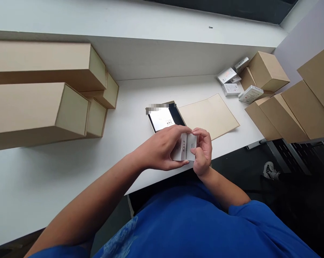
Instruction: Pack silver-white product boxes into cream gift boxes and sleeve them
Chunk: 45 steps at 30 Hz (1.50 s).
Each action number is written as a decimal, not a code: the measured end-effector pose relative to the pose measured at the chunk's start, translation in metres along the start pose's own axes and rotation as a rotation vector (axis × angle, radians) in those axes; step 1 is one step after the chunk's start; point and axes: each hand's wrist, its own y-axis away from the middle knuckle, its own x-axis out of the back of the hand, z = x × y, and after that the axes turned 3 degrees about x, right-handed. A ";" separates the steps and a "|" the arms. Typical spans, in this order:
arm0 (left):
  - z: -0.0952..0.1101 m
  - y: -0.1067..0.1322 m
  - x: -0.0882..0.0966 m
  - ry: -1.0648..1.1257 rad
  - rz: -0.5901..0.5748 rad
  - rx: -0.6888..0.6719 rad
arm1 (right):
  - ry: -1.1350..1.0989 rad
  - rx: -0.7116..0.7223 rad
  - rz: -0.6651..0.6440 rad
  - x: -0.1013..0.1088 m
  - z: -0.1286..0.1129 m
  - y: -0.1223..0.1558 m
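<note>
My left hand (164,147) is closed round a small white printed box (183,147), thumb and fingers at its two ends. Against it, a second small white box (191,145) is gripped by my right hand (203,152), with the thumb on its face. The two boxes touch side by side, and my fingers partly cover both. Just beyond my hands lies an opened beige gift box (180,114) with a dark inside, and a white printed sheet or box (161,119) in it. Its wide beige cover (210,116) is spread flat to the right.
Large beige boxes (38,107) are stacked at the left on the white table (135,93). More beige boxes (291,111) stand at the right, beside several small silver-white boxes (230,89). A shoe (271,170) of another person shows on the floor at the right.
</note>
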 end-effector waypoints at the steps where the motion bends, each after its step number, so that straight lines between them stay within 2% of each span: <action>1: 0.001 -0.001 0.001 -0.014 -0.024 0.003 | 0.004 -0.014 0.009 -0.002 0.000 0.002; 4: 0.003 -0.005 0.003 -0.059 -0.082 -0.008 | -0.024 -0.060 0.017 -0.005 0.002 0.006; 8: 0.006 -0.012 0.001 -0.087 -0.127 -0.036 | 0.045 -0.070 -0.066 -0.002 -0.001 0.009; 14: 0.003 -0.019 -0.004 -0.056 -0.071 -0.121 | 0.274 -0.044 -0.221 -0.003 0.000 0.011; 18: 0.005 -0.019 -0.001 -0.084 -0.098 -0.115 | 0.335 0.037 -0.247 0.001 0.002 0.008; 20: 0.010 -0.019 0.002 -0.159 -0.139 -0.103 | 0.390 0.103 -0.190 0.012 0.004 0.001; 23: 0.020 -0.022 0.006 -0.298 -0.238 -0.119 | 0.436 0.141 0.022 0.041 0.015 -0.016; 27: 0.019 -0.032 0.013 -0.392 -0.388 -0.116 | 0.516 0.076 0.274 0.091 0.055 -0.039; 31: 0.009 -0.046 0.020 -0.275 -0.520 0.057 | 0.626 -0.045 0.374 0.123 0.094 -0.046; 34: 0.005 -0.056 0.023 -0.197 -0.617 0.198 | 0.632 -0.051 0.379 0.126 0.105 -0.046; 37: 0.005 -0.061 0.025 -0.166 -0.664 0.266 | 0.648 -0.058 0.332 0.122 0.106 -0.046; 45: -0.003 -0.056 0.027 -0.169 -0.669 0.225 | 0.651 -0.105 0.361 0.121 0.111 -0.045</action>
